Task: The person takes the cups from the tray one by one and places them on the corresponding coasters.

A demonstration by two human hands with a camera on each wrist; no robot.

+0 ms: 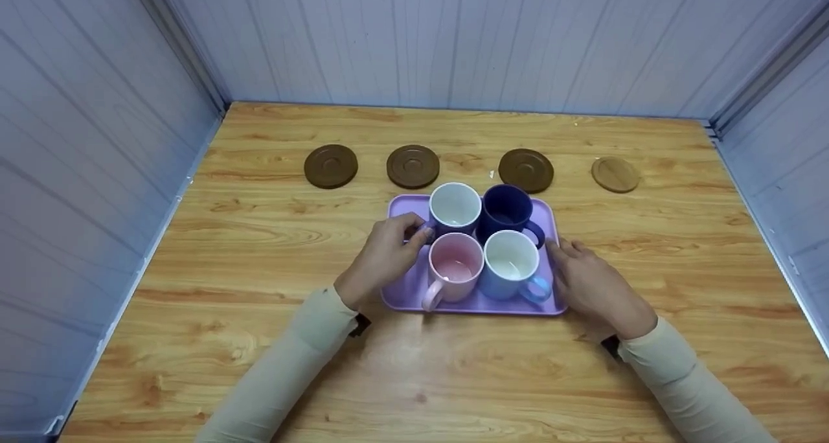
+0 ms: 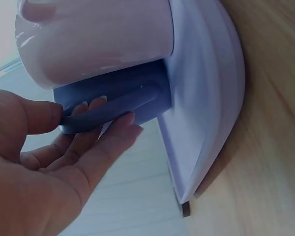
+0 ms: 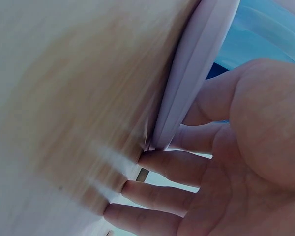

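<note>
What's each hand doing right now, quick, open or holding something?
Left hand: closed, pinching the handle of the gray-blue mug.
Right hand: open, fingers fairly straight at the right edge of the purple tray.

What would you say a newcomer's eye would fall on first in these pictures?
Probably the purple tray near the middle of the table, with four mugs crowded on it. The left hand holds the handle of the back-left mug, while the right hand is at the tray's right edge. Beyond the tray, three dark coasters and one lighter coaster lie in a row.
</note>
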